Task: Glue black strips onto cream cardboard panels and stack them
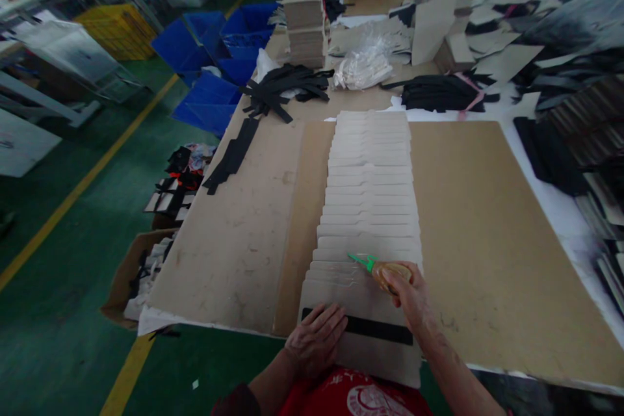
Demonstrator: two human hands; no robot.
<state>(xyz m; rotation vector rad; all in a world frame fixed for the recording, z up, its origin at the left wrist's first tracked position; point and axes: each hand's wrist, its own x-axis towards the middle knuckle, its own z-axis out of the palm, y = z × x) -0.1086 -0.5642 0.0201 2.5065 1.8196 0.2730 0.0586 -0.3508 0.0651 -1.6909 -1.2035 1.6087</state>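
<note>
A long row of overlapping pale card pieces runs down the middle of the brown board. The nearest piece carries a black strip across it. My left hand lies flat on that piece, fingers spread, at the strip's left end. My right hand is closed around a small amber glue bottle with a green nozzle. The nozzle tip points left and rests on a card piece just beyond the strip.
Loose black strips and a stack of cards lie at the far end, beside a clear plastic bag. Blue bins stand on the green floor at left. A cardboard box sits below the table's left corner.
</note>
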